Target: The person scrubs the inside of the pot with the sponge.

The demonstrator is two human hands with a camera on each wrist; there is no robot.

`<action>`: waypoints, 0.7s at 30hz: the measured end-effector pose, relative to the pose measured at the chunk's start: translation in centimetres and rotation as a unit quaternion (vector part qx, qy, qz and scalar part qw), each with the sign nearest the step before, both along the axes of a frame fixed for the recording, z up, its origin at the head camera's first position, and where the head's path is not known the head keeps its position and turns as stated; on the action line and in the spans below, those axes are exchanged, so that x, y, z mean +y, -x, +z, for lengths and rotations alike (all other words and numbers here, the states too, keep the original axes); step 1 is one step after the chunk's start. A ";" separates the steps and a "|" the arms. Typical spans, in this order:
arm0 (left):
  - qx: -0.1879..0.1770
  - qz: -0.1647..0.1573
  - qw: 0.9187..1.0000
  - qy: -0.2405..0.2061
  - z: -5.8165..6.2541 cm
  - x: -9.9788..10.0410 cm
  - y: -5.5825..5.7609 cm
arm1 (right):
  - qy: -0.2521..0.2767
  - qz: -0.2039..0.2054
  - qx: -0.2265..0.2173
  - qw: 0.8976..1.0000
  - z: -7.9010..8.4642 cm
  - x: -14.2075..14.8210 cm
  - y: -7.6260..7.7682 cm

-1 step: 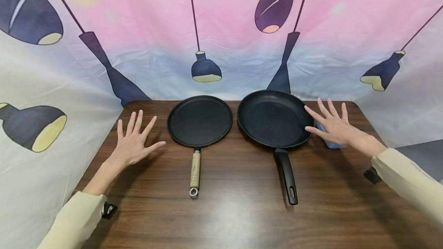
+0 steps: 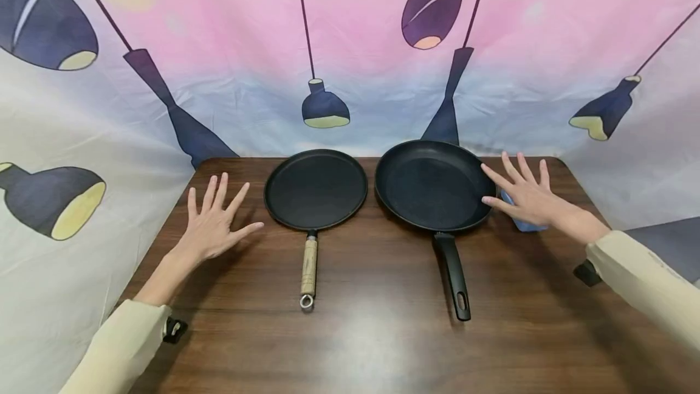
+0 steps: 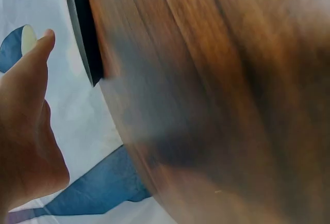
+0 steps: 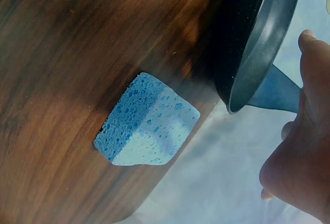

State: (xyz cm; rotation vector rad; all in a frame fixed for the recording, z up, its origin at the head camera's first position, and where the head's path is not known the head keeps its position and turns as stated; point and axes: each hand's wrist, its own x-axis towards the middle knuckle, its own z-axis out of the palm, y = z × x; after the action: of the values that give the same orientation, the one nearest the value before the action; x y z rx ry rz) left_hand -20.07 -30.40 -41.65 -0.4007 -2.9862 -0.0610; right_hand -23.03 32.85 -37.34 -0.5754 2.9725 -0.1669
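Note:
My left hand (image 2: pixel 210 230) hovers over the left side of the table, fingers spread, holding nothing. Right of it lies a flat black crepe pan (image 2: pixel 316 190) with a light wooden handle and a metal ring. Beside that is a deeper black frying pan (image 2: pixel 434 187) whose black handle points toward me. My right hand (image 2: pixel 527 199), also spread and holding nothing, is above the frying pan's right edge. It partly covers a blue sponge (image 2: pixel 527 225) in the head view. The right wrist view shows the whole porous sponge (image 4: pixel 149 123) on the wood, apart from the frying pan (image 4: pixel 268 38).
Both pans and the sponge stand on a dark wooden table (image 2: pixel 361 345) with rounded far corners. A cloth backdrop (image 2: pixel 246 102) printed with hanging lamps rises behind the table and along its sides. Each sleeve has a dark device at the wrist.

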 end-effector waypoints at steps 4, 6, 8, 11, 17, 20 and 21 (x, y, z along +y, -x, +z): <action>0.006 0.000 1.000 0.004 0.5 0.4 0.5 | 0.007 -0.006 0.003 1.000 -0.2 0.1 -0.1; 0.009 -0.003 1.000 0.003 0.8 0.7 0.9 | 0.010 -0.011 0.003 1.000 -0.2 0.2 -0.1; 0.009 -0.006 1.000 0.001 0.9 1.0 1.2 | 0.009 -0.014 0.006 1.000 -0.1 0.4 0.0; 0.006 -0.005 1.000 0.000 1.0 1.2 1.0 | 0.004 -0.017 0.005 1.000 0.1 0.6 0.0; 0.023 0.008 1.000 0.003 1.0 0.8 0.3 | 0.000 -0.027 0.002 1.000 0.4 1.6 -0.5; 0.027 0.012 1.000 0.004 1.1 0.6 -0.1 | 0.004 -0.029 0.005 1.000 0.4 2.4 -0.8; 0.029 0.014 0.999 0.004 1.1 0.6 -0.2 | 0.004 -0.029 0.008 1.000 0.3 2.7 -0.9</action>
State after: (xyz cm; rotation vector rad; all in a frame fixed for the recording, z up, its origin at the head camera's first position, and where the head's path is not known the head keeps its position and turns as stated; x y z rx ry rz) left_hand -19.90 -29.78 -40.56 -0.3567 -2.9358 -0.0343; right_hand -22.16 35.52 -37.03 -0.4925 3.0068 -0.1788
